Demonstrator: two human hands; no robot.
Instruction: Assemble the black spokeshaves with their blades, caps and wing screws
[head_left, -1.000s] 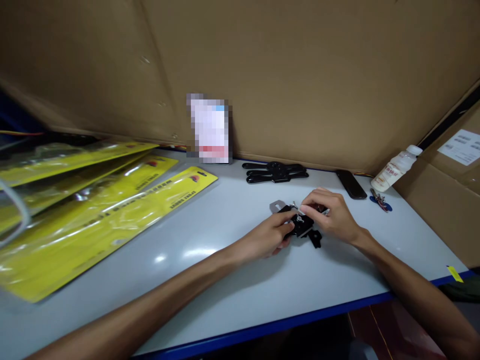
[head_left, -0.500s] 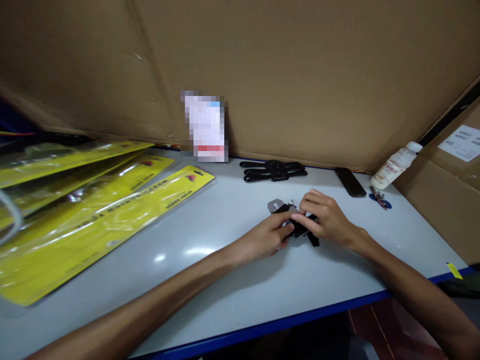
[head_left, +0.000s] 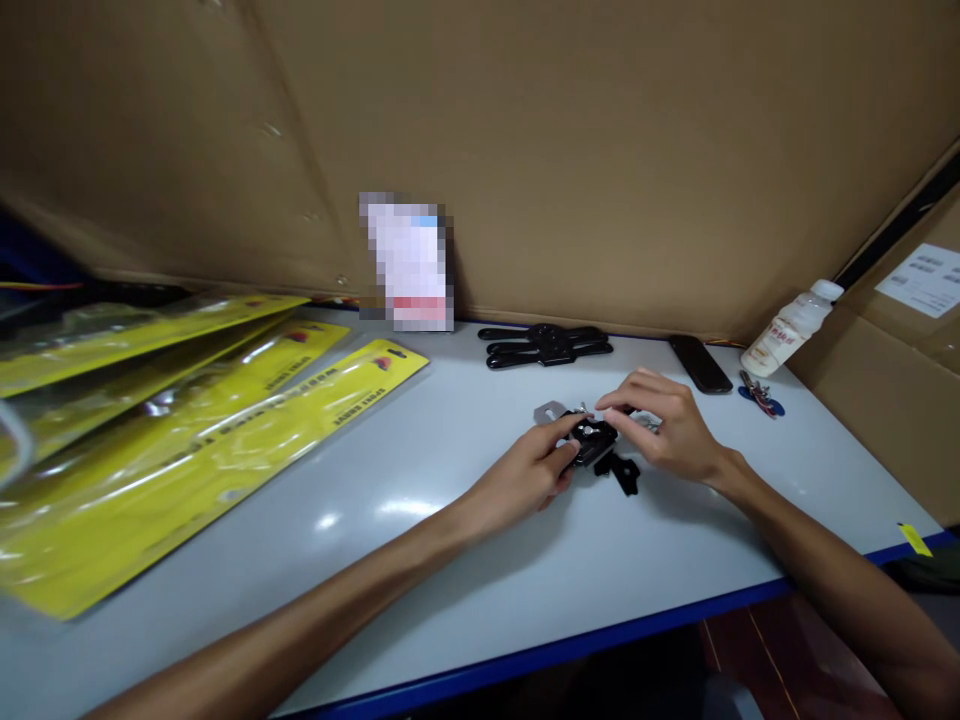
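My left hand [head_left: 529,465] is closed around a small glossy black part [head_left: 598,440] with a round silver spot on its top face. Thumb and fingers grip it from the left. My right hand [head_left: 671,428] hovers at the part's upper right edge, thumb and fingertips pinched together; anything between them is too small to make out. A grey metal plate with a slot [head_left: 548,412] shows just behind the left fingertips. Beside the held part lies a flat black bracket [head_left: 627,475]. Small silver pieces [head_left: 651,422] are partly hidden behind the right fingers.
Yellow packages [head_left: 247,450] with clear plastic cover the table's left side. Stacked black handled pieces [head_left: 551,345] lie near the cardboard wall [head_left: 570,150]. To the right are a dark phone [head_left: 700,364], a white-capped bottle [head_left: 791,328] and a small bundle of wires [head_left: 760,395].
My right hand has lifted slightly off the black part and moved right, uncovering its top face and the bracket beside it. My left hand keeps its grip.
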